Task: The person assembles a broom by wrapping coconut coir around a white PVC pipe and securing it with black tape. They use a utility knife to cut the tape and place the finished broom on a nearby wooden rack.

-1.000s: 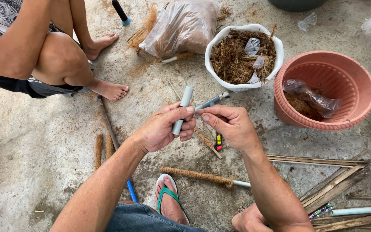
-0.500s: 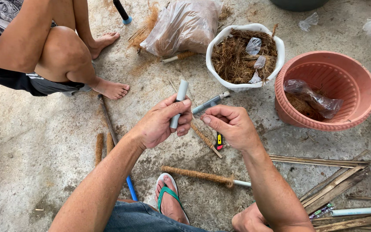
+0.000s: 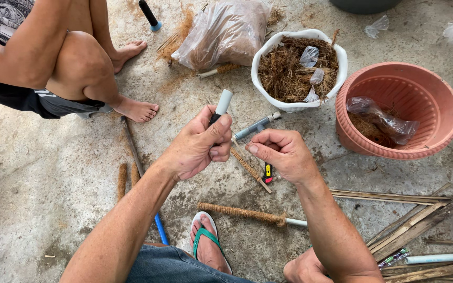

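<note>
Left hand [image 3: 197, 147] closed around smooth grey plastic tube [image 3: 223, 102], tube end upright above the fist, right hand [image 3: 284, 154] just beside, fingertips pinched together, rough concrete floor [image 3: 53, 173], fibrous coir in white pot [image 3: 336, 57]

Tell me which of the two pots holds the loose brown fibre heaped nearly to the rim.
The white pot, nearer the left hand. It is heaped with brown fibre and small plastic bags. The terracotta pot beside it holds only a plastic bag with a little fibre.

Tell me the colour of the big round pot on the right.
Terracotta pink pot, clearest in the head view.
</note>
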